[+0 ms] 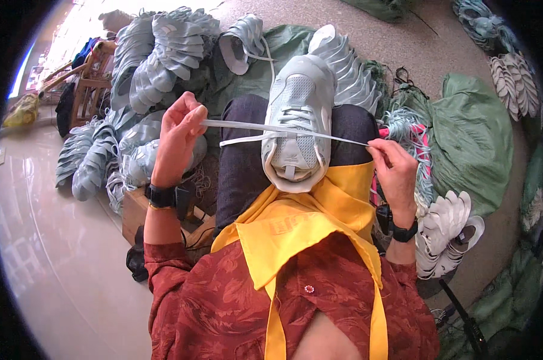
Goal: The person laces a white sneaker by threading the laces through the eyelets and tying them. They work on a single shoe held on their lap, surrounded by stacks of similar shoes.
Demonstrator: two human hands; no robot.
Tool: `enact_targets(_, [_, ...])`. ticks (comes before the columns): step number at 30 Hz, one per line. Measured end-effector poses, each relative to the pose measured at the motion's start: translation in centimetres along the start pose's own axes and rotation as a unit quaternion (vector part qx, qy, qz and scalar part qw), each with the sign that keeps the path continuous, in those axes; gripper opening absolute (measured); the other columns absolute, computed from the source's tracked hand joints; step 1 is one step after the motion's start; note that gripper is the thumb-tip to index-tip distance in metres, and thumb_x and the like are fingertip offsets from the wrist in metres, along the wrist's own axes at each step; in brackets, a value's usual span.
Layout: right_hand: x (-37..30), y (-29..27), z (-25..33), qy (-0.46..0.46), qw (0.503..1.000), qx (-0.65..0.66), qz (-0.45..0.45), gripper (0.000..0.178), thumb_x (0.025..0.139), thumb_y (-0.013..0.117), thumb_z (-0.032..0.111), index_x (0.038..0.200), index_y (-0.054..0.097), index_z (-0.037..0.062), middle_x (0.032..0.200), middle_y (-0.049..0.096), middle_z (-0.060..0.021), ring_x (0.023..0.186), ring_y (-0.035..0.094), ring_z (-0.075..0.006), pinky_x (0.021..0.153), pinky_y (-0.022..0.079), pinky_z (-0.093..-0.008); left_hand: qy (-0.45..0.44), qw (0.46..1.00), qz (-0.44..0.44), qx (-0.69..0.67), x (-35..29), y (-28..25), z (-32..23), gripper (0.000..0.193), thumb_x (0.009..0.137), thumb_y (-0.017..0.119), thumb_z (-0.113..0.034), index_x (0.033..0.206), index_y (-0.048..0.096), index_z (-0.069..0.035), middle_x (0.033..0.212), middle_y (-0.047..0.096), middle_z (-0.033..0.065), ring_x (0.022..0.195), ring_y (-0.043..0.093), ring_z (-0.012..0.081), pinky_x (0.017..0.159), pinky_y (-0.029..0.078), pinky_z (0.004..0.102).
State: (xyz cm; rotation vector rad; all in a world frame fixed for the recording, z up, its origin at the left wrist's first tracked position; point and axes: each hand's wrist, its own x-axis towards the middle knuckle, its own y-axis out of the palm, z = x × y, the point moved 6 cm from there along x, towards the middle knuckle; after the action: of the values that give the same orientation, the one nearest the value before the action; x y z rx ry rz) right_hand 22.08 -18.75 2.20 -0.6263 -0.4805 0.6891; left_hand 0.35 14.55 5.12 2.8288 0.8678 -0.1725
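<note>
A pale grey shoe upper (298, 114) rests on my lap, toe pointing away from me. A white flat lace (241, 126) runs through its eyelets and stretches out to both sides. My left hand (178, 135) pinches the left end of the lace, raised beside the shoe. My right hand (394, 168) pinches the right end, lower and close to my knee. A second loose lace end hangs across the shoe's left side.
Stacks of pale grey shoe uppers (157, 54) lie heaped at the left and behind the shoe. More white uppers (448, 231) sit by my right knee. Green sacks (472, 138) and a bundle of laces (406, 129) lie on the right. A wooden stool (136, 207) stands under my left arm.
</note>
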Motion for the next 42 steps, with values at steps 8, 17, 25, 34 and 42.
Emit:
enact_targets(8, [2.0,0.9,2.3,0.017,0.986,0.164,0.034,0.014,0.082,0.080,-0.003,0.094,0.075,0.0025,0.085,0.073,-0.0044,0.071,0.068,-0.0118,0.063,0.052,-0.0252,0.028,0.996,-0.075,0.028,-0.6,-2.8,0.5,0.027,0.104,0.061,-0.019,0.082,0.047,-0.013,0.071,0.038,-0.0079,0.065,0.034,0.0036,0.060,0.027,0.0217])
enact_targets(17, [3.4,4.8,7.2,-0.041,0.980,0.175,0.085,0.014,0.082,0.080,0.001,0.093,0.072,0.0034,0.084,0.072,-0.0077,0.066,0.067,-0.0174,0.060,0.051,-0.0281,-0.049,0.867,-0.089,0.487,-1.0,-6.1,5.3,0.035,0.098,0.071,-0.025,0.077,0.055,-0.003,0.058,0.039,-0.0001,0.061,0.039,0.0078,0.054,0.034,0.0289])
enact_targets(25, [2.8,5.7,10.0,-0.073,0.988,0.105,0.091,0.015,0.081,0.079,-0.001,0.092,0.070,0.0036,0.085,0.071,-0.0066,0.064,0.067,-0.0181,0.057,0.051,-0.0284,0.196,0.918,0.015,0.344,-0.6,4.7,0.0,0.017,0.091,0.067,0.003,0.106,0.059,0.001,0.103,0.066,0.0053,0.075,0.054,0.0085,0.066,0.048,0.0270])
enact_targets(34, [2.7,6.2,11.1,-0.064,0.991,0.099,0.062,0.023,0.079,0.081,0.001,0.096,0.067,0.0065,0.086,0.069,-0.0055,0.058,0.062,-0.0170,0.054,0.048,-0.0299,0.078,0.947,0.154,0.271,-2.2,9.9,2.0,0.008,0.093,0.067,-0.001,0.099,0.062,0.000,0.082,0.058,0.0046,0.074,0.055,0.0110,0.066,0.046,0.0280])
enact_targets(42, [1.0,6.1,11.5,-0.136,0.979,0.047,0.142,0.028,0.072,0.083,0.006,0.095,0.067,0.0081,0.098,0.062,-0.0088,0.087,0.066,-0.0277,0.072,0.056,-0.0368,-0.014,0.972,0.112,0.207,-1.9,8.6,4.8,0.009,0.097,0.067,-0.006,0.094,0.061,0.000,0.080,0.060,-0.0033,0.074,0.050,0.0012,0.062,0.042,0.0211])
